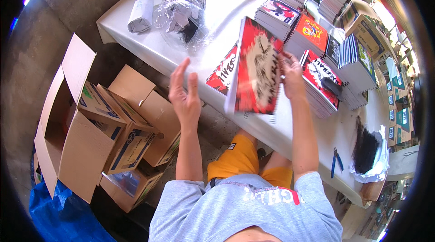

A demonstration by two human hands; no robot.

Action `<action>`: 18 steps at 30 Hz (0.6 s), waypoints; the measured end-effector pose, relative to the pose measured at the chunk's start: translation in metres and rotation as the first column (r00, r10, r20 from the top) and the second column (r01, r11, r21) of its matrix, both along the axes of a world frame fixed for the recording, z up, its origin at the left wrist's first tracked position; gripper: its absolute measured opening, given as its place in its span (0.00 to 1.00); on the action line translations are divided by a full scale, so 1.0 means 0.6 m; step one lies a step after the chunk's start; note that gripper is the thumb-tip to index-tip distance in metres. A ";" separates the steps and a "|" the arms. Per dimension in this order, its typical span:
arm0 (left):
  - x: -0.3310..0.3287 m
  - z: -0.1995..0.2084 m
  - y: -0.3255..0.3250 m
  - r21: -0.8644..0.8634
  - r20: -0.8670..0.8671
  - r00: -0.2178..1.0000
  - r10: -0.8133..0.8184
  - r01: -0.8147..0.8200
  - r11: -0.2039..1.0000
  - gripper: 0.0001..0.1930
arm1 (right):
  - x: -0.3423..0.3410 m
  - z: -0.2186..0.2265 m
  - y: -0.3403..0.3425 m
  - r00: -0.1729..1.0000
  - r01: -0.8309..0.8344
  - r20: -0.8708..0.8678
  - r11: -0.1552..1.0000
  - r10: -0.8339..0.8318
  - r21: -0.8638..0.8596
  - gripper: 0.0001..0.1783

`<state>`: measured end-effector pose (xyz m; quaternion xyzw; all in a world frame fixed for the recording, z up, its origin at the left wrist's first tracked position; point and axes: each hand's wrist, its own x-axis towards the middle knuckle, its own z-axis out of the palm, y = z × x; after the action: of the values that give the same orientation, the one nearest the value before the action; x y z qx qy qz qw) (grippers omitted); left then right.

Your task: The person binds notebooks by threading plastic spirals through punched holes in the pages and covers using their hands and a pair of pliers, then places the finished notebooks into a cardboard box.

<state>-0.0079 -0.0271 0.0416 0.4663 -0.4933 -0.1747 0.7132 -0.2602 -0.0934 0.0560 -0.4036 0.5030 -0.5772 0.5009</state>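
White and long, the table [235, 11] is running across the concrete floor in front of you, and it is carrying many stacks of notebooks. You are holding a red spiral notebook [256, 72] up in the air over the table edge, tilted on its side. Your right hand [290, 76] is pinching its right edge, near the wire spiral, with the fingers closed on it. Your left hand [185, 95] is hanging just left of the notebook, not touching it, with the fingers straight and spread open.

Under the notebook, another red notebook [223, 72] is lying flat on the table. To the right, a stack of red notebooks [321, 83] is sitting close to your right hand, and more stacks [281, 15] are standing behind it. Blue pliers [335, 160] are lying near the table edge, beside a bundle of black spirals [366, 149]. Crumpled clear plastic [181, 9] is sitting at the far left end. Open cardboard boxes [104, 129] are standing on the floor to your left.

I think a one-hand pinch is letting the notebook swing. Bringing your open left hand under its left edge would be keeping it steady, so the pages are not bending.
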 end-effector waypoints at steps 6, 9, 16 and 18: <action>-0.027 -0.153 -0.049 0.406 0.139 0.973 -0.184 0.114 0.907 0.29 | -0.004 -0.170 -0.040 0.628 0.284 -0.760 0.958 -0.168 0.023 0.33; -0.050 -0.174 -0.051 0.399 0.287 0.951 -0.117 -0.007 0.917 0.26 | 0.021 -0.143 -0.039 0.626 0.307 -0.743 0.951 -0.239 -0.047 0.34; -0.085 -0.174 -0.080 0.331 0.368 0.930 0.014 -0.145 0.932 0.18 | 0.004 -0.124 -0.053 0.457 0.248 -0.889 0.961 -0.007 0.120 0.38; -0.064 -0.184 -0.082 0.328 0.407 0.913 0.008 -0.155 0.932 0.19 | 0.016 -0.086 -0.026 0.383 0.140 -0.918 0.975 0.105 0.170 0.36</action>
<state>-0.0462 -0.0763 -0.0688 0.6330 -0.5686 -0.1315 0.5087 -0.2504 -0.1091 0.0044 -0.5924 0.7608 -0.2015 0.1719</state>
